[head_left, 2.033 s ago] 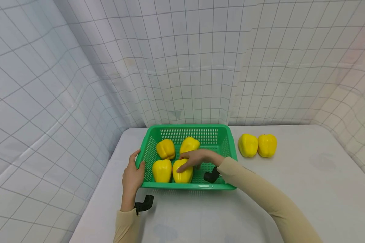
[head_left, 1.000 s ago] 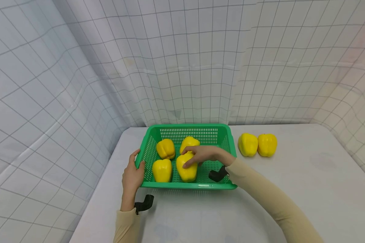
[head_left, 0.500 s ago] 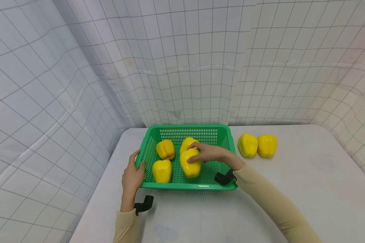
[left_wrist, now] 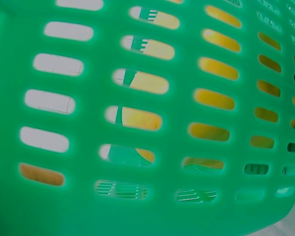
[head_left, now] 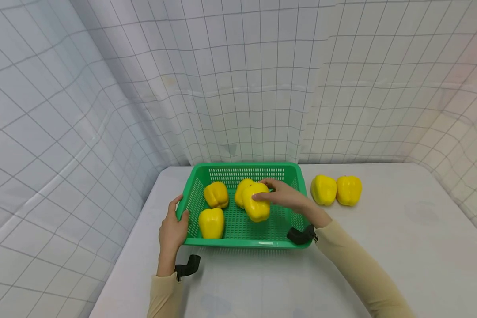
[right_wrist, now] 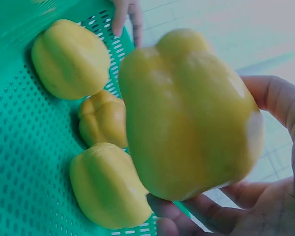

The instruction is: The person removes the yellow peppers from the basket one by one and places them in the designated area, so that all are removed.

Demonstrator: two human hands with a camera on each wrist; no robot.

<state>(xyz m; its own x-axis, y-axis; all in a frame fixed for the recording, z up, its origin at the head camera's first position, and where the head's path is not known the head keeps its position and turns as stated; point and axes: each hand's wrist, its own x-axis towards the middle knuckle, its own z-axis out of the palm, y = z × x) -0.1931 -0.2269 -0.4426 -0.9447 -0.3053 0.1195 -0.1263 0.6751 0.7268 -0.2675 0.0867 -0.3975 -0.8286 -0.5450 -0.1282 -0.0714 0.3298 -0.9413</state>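
The left hand [head_left: 173, 229] gripped the left side of the basket [head_left: 242, 243], its wrist [head_left: 167, 263] outside the near left corner. The right hand [head_left: 284, 195] held a pepper [head_left: 257, 212] over the basket; the right wrist [head_left: 317, 216] crossed the right side, the forearm [head_left: 359, 267] slanting back outside.

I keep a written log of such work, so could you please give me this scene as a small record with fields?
container: green perforated plastic basket, on a white table
left hand: grips the basket's left rim
right hand: holds one glossy, blocky yellow bell pepper over the basket
inside, not held: three other yellow bell peppers
outside: two more yellow bell peppers, side by side, right of the basket
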